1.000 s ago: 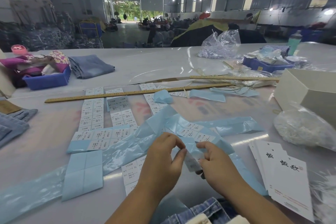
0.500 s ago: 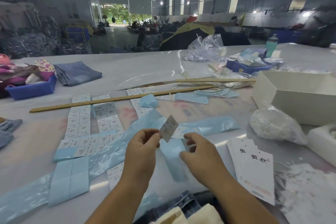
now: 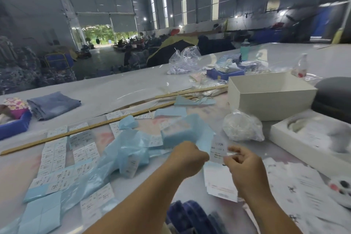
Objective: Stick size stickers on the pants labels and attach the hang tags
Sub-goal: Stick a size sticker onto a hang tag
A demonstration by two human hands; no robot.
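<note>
Tabletop (image 3: 133, 85): We see a broad pale work surface inside a large warehouse hall, its near half covered with paper and plastic.
White box (image 3: 269, 95): An open carton stands at the right, its lid-less top facing up; a second shallow white tray (image 3: 311, 138) lies nearer, just beside it.
Folded jeans (image 3: 54, 104): A blue denim pair lies at the far left, next to a blue bin (image 3: 14, 125) of bright cloth.
Wooden rulers (image 3: 85, 129): Two long yardsticks cross the middle of the tabletop on a slant.
Blue backing sheets (image 3: 123, 154): Crumpled light-blue release paper spreads from the centre to the near left edge, partly over the sticker sheets (image 3: 55, 154), which lie in rows of white printed labels.
Plastic bag (image 3: 241, 127): A clear bag, its contents too blurred for us to name, sits in front of the white box.
Hang tags (image 3: 220, 182): A small stack of white cards lies on the tabletop just under our hands.
Left hand (image 3: 188, 157): Clenched round a strip of the blue backing, knuckles up.
Right hand (image 3: 245, 165): Thumb and fingers pinch the right edge of the size sticker.
Size sticker (image 3: 218, 151): A white printed label, held in the air between our two hands, just above the hang tags.
</note>
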